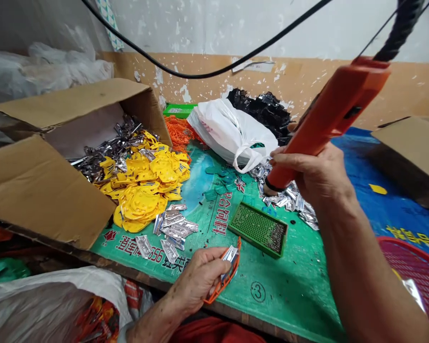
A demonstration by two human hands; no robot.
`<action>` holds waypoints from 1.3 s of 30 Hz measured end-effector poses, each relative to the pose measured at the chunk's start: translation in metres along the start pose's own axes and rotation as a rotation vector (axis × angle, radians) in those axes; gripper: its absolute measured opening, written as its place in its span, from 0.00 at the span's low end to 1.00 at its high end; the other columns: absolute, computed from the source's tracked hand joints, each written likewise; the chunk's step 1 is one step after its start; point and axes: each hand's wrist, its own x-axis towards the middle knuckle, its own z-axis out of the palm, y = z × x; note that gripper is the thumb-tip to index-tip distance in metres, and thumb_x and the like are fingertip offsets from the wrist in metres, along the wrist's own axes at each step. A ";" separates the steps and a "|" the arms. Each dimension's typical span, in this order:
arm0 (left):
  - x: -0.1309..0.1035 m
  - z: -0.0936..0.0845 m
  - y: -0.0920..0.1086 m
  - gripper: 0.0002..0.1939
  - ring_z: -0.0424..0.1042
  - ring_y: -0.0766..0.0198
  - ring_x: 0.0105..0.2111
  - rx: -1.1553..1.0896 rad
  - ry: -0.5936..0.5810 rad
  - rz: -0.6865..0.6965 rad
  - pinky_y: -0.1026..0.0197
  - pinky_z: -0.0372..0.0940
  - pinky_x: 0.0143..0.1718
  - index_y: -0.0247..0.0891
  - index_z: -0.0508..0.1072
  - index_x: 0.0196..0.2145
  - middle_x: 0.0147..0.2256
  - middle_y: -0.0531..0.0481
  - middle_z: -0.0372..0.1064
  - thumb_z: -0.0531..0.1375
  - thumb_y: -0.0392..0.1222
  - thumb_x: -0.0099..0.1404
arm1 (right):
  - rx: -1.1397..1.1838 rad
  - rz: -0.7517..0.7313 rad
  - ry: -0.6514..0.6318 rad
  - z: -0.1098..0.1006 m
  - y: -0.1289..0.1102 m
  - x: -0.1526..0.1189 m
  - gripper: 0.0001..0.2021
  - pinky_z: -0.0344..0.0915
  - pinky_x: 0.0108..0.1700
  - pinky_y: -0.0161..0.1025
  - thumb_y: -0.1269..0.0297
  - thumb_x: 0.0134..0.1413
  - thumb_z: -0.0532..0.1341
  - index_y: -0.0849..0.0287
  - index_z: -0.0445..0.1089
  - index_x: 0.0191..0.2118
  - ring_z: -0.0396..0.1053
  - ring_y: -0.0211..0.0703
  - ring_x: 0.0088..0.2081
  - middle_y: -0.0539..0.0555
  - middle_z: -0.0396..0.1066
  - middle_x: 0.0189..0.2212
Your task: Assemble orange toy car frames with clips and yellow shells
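Observation:
My left hand [202, 276] is closed near the table's front edge. It pinches an orange plastic part [218, 291] with a shiny metal plate [230, 255] lying against it. Raised at the right, my right hand [321, 171] wraps around an orange electric screwdriver [338, 109], which slants with its tip down to the left. Below that tip is a green perforated tray [245, 224] with small screws [278, 234] gathered at its right end. Several loose metal plates [177, 224] lie left of the tray.
A tipped cardboard box [46, 176] spills metal pieces and yellow plastic parts [146, 190]. Behind sit a white plastic bag [232, 131], orange parts [178, 133] and black parts [264, 107]. A red basket [411, 267] stands right. A black cable [200, 75] hangs across the top.

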 end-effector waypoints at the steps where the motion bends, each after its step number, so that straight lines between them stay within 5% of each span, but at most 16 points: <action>1: 0.000 -0.001 0.000 0.09 0.44 0.75 0.13 0.011 -0.006 0.009 0.66 0.38 0.14 0.35 0.69 0.26 0.16 0.61 0.50 0.56 0.44 0.53 | 0.003 0.011 0.021 0.006 0.001 -0.005 0.23 0.66 0.31 0.40 0.74 0.34 0.68 0.66 0.69 0.43 0.69 0.36 0.25 0.47 0.71 0.24; 7: 0.003 -0.004 -0.002 0.08 0.45 0.74 0.16 0.060 -0.062 0.012 0.66 0.38 0.18 0.35 0.68 0.27 0.18 0.61 0.49 0.55 0.43 0.58 | -0.031 0.067 0.142 0.024 0.024 -0.040 0.10 0.65 0.24 0.40 0.67 0.32 0.69 0.62 0.70 0.26 0.65 0.37 0.21 0.48 0.68 0.21; 12: 0.004 -0.001 -0.001 0.08 0.45 0.74 0.17 0.011 -0.073 0.002 0.67 0.39 0.17 0.36 0.65 0.24 0.18 0.60 0.49 0.55 0.42 0.57 | -0.016 0.082 0.192 0.032 0.038 -0.058 0.08 0.65 0.23 0.39 0.66 0.34 0.68 0.60 0.68 0.20 0.65 0.36 0.19 0.47 0.67 0.20; 22: 0.007 0.000 -0.004 0.08 0.44 0.76 0.12 -0.136 -0.121 -0.131 0.67 0.37 0.13 0.36 0.68 0.24 0.13 0.62 0.51 0.58 0.44 0.50 | -0.034 0.056 0.215 0.032 0.050 -0.060 0.07 0.66 0.25 0.39 0.68 0.34 0.67 0.62 0.69 0.21 0.65 0.36 0.20 0.47 0.67 0.19; 34: -0.001 -0.001 0.006 0.10 0.45 0.70 0.22 0.161 -0.118 0.018 0.64 0.40 0.22 0.38 0.57 0.22 0.21 0.58 0.46 0.51 0.40 0.60 | 0.003 0.043 0.197 0.034 0.052 -0.061 0.07 0.66 0.25 0.39 0.70 0.34 0.67 0.62 0.67 0.20 0.65 0.36 0.20 0.48 0.68 0.21; 39: 0.004 0.000 0.004 0.11 0.46 0.69 0.24 0.273 -0.082 0.042 0.63 0.43 0.25 0.39 0.56 0.23 0.22 0.58 0.46 0.50 0.41 0.62 | -0.009 0.040 0.202 0.034 0.052 -0.062 0.12 0.65 0.25 0.38 0.70 0.33 0.68 0.61 0.70 0.31 0.66 0.36 0.20 0.46 0.69 0.20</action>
